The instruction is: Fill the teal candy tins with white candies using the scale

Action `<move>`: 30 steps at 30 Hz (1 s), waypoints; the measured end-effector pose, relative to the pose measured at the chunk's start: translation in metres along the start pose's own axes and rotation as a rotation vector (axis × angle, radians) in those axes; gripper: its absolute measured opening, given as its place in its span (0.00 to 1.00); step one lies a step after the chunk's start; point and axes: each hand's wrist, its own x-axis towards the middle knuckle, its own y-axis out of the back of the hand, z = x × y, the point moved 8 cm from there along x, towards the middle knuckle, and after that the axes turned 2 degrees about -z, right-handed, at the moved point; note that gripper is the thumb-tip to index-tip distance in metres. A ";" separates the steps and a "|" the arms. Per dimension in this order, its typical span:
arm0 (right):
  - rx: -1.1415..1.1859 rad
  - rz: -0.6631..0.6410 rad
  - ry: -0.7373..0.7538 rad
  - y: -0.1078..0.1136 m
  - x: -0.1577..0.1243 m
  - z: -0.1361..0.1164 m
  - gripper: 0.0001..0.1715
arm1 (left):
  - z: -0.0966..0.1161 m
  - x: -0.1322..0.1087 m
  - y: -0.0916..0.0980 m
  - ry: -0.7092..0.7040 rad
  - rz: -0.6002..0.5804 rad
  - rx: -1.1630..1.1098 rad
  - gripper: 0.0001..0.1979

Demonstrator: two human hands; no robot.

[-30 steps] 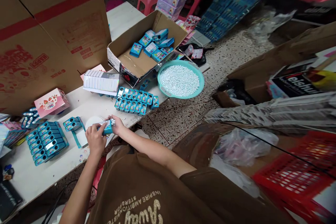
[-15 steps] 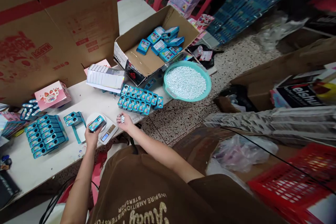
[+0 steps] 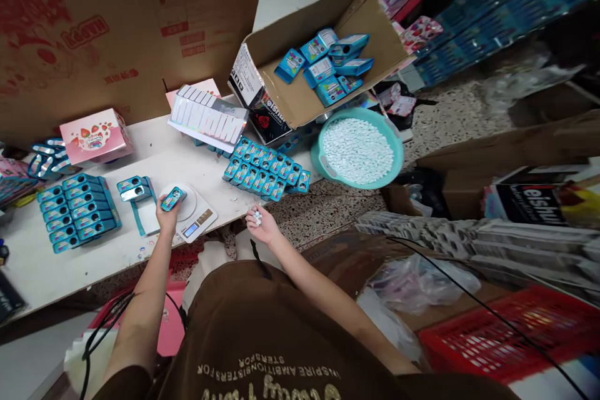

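My left hand (image 3: 167, 217) grips a small blue candy box (image 3: 173, 199) over the edge of the round platform of a white digital scale (image 3: 203, 217). Palm up and fingers curled, my right hand (image 3: 266, 229) holds a few white candy tablets (image 3: 256, 218) just off the table's front edge. Beyond it stand close-packed rows of blue boxes (image 3: 262, 175) with dark round openings. A turquoise basin (image 3: 398, 137) full of white tablets lies further right. Left of the scale, a few blue boxes (image 3: 135, 189) sit beside a larger block of them (image 3: 82, 212).
An open carton (image 3: 281, 97) holding several blue boxes stands behind the rows. A white sheet-like tray (image 3: 209, 115) and a pink strawberry box (image 3: 96, 137) lie on the table (image 3: 117, 269). A tall carton (image 3: 140, 25) walls the back. A red crate (image 3: 510, 331) sits at lower right.
My right hand, with the tablets, has moved right, away from the scale. My left hand still holds the blue box by the scale platform. The view has shifted too.
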 end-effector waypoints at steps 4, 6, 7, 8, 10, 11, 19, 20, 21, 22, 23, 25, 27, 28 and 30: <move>-0.003 -0.021 -0.004 0.003 -0.003 -0.001 0.13 | 0.023 -0.021 0.024 -0.141 0.094 0.230 0.35; 0.015 -0.037 -0.010 0.005 -0.003 -0.002 0.12 | 0.037 -0.047 0.041 -0.209 0.232 0.427 0.34; 0.021 -0.043 -0.012 0.005 -0.003 -0.003 0.12 | 0.040 -0.062 0.045 -0.227 0.278 0.502 0.31; 0.021 -0.048 -0.013 0.006 -0.004 -0.004 0.12 | 0.041 -0.077 0.046 -0.237 0.284 0.543 0.27; 0.008 -0.047 -0.010 0.008 -0.005 -0.007 0.12 | 0.037 -0.103 0.030 -0.259 0.149 0.571 0.19; -0.005 -0.040 -0.005 0.010 -0.006 -0.009 0.12 | 0.032 -0.115 0.014 -0.268 0.016 0.572 0.15; -0.131 -0.045 -0.147 0.027 -0.005 -0.021 0.09 | -0.003 -0.193 -0.117 -0.068 -0.944 0.617 0.10; -0.148 -0.051 -0.178 0.029 -0.003 -0.022 0.08 | -0.002 -0.194 -0.123 -0.047 -0.928 0.624 0.10; -0.171 -0.057 -0.204 0.031 -0.001 -0.023 0.07 | -0.002 -0.195 -0.127 -0.034 -0.903 0.626 0.11; -0.198 -0.063 -0.221 0.032 0.001 -0.023 0.06 | -0.001 -0.196 -0.131 -0.022 -0.880 0.627 0.11; -0.226 -0.067 -0.233 0.033 0.004 -0.024 0.06 | -0.001 -0.198 -0.134 -0.009 -0.862 0.630 0.12; -0.276 -0.070 -0.252 0.036 0.008 -0.023 0.05 | -0.003 -0.202 -0.137 0.019 -0.828 0.633 0.12; -0.313 -0.070 -0.276 0.039 0.013 -0.020 0.06 | -0.006 -0.206 -0.137 0.043 -0.803 0.633 0.12; -0.323 -0.067 -0.284 0.040 0.015 -0.018 0.07 | -0.007 -0.209 -0.136 0.054 -0.796 0.633 0.11; -0.327 -0.063 -0.280 0.041 0.019 -0.015 0.07 | -0.011 -0.213 -0.132 0.076 -0.786 0.631 0.11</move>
